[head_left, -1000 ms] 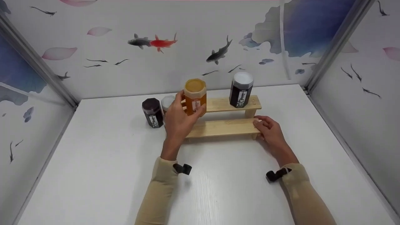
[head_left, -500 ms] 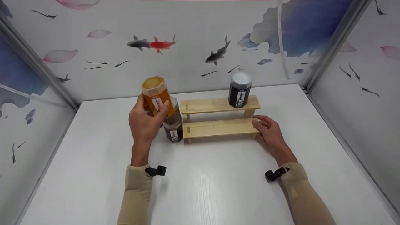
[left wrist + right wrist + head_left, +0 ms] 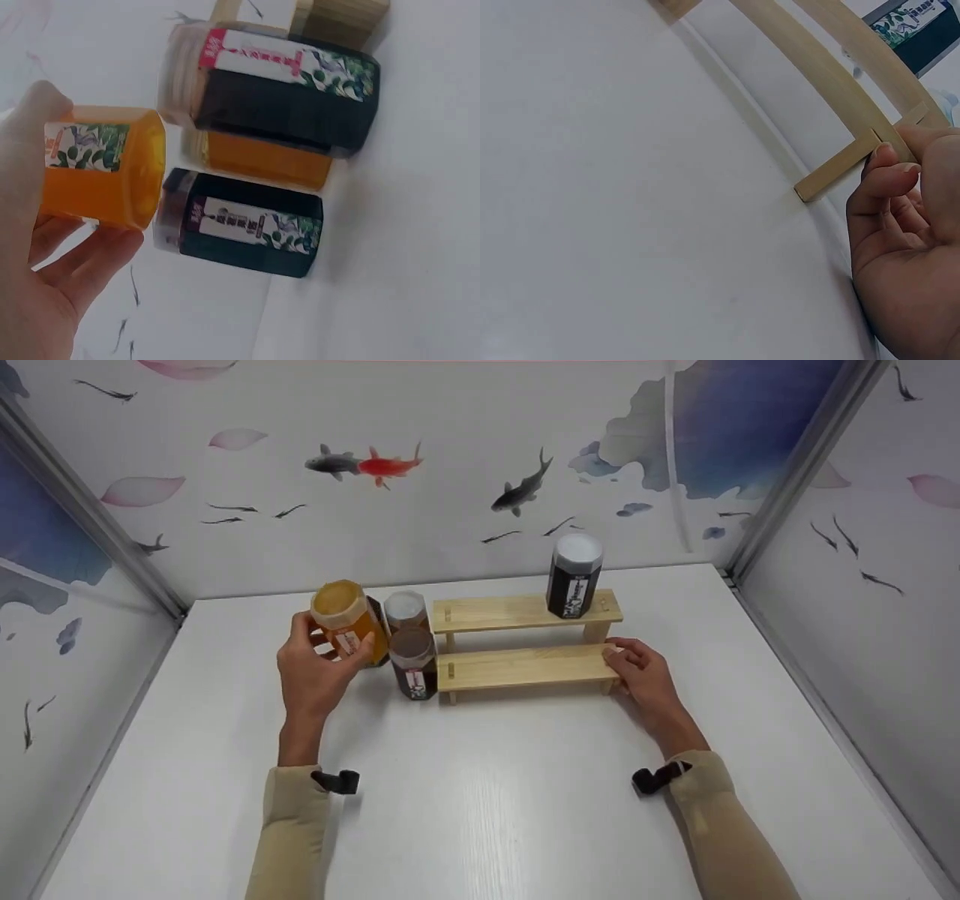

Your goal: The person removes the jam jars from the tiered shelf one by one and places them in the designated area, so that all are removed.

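My left hand [image 3: 309, 679] grips an amber eight-sided jar [image 3: 351, 624] with a yellowish lid, fingers on one side and thumb on the other. The left wrist view has this amber jar [image 3: 97, 165] held up off the table. Close to its right stand a dark jar with a brown lid [image 3: 412, 664] and, behind that, a jar with a white lid [image 3: 407, 609]. Another dark jar [image 3: 247, 225] is mostly hidden behind the amber one in the head view. At the right end of a two-step wooden rack [image 3: 517, 669], my right hand [image 3: 646, 681] pinches the lower board.
A dark jar with a white lid [image 3: 576, 577] stands on the right part of the rack's upper board. White printed panels enclose the white table [image 3: 480, 795] at the back and sides.
My left hand has carried the amber jar left from above the rack, then lowered it beside the other jars. My right hand stays at the rack's end.
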`<move>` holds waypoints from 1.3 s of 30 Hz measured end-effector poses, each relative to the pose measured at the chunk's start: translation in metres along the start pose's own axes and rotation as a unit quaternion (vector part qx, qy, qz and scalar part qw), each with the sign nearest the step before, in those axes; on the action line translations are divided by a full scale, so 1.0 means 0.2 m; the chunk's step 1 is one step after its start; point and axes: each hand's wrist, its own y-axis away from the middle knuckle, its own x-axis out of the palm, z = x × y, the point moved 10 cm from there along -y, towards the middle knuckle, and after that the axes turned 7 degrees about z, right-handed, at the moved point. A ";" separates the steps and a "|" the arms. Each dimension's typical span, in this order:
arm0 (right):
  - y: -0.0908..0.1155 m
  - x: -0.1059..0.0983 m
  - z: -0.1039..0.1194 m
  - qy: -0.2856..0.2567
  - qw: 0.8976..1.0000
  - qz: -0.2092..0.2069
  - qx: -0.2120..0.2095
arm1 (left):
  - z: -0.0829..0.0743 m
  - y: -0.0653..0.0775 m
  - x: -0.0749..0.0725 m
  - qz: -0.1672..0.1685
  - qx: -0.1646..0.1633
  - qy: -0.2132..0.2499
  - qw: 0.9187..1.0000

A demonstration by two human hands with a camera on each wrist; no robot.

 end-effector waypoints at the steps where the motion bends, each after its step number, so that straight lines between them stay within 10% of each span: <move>1: 0.00 0.00 0.00 0.006 1.000 0.001 0.000 | 0.02 0.01 -0.01 0.002 0.001 0.001 1.000; 23: -0.01 0.01 -0.01 -0.014 1.000 0.011 -0.004 | 0.38 0.12 0.20 0.175 -0.040 0.034 0.983; 39: 0.00 0.01 -0.02 -0.008 1.000 0.010 0.011 | 0.41 0.13 0.24 0.213 -0.056 0.069 0.973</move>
